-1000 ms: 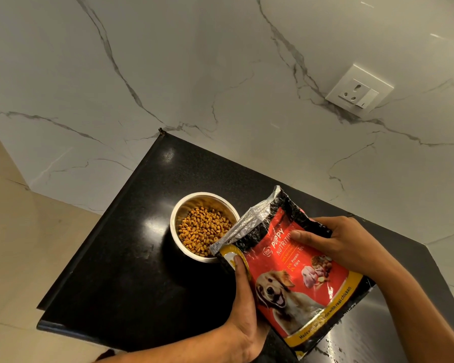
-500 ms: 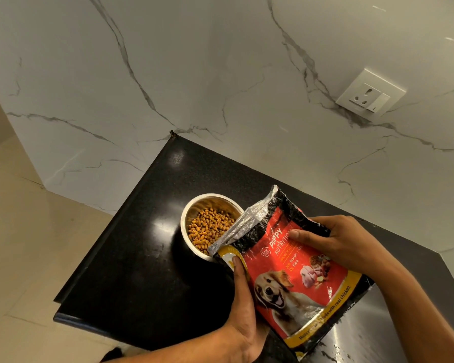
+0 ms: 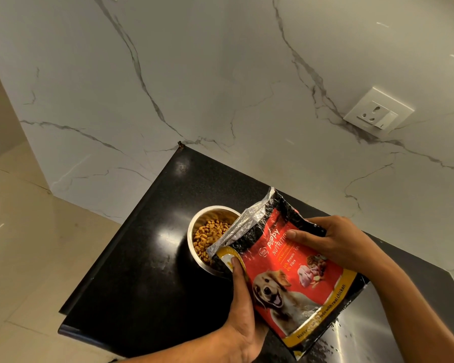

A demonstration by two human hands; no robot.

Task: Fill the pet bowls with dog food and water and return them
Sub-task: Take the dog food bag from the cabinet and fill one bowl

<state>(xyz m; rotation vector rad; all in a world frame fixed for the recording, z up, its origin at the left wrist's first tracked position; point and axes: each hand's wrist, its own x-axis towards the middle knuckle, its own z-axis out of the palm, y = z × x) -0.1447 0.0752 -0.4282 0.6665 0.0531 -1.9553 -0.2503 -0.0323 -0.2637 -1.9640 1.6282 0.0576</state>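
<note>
A steel pet bowl (image 3: 197, 231) with brown kibble (image 3: 210, 234) in it stands on the black counter (image 3: 147, 258). Over its right side I hold a red and black puppy food bag (image 3: 286, 271), tilted, its torn silver mouth toward the bowl. My left hand (image 3: 243, 310) grips the bag's lower left edge, thumb on the yellow corner. My right hand (image 3: 333, 242) holds the bag's upper right side, thumb on the front. The bag hides the bowl's right rim. No second bowl is in sight.
A white marble wall rises behind the counter, with a white power socket (image 3: 378, 113) at upper right. The counter's left edge drops to a beige tiled floor (image 3: 24, 244). A wet, shiny patch (image 3: 351, 341) lies on the counter under the bag.
The view has shifted so the bowl and counter sit further right in the frame. The bag now covers more of the bowl. Both hands keep the same grip.
</note>
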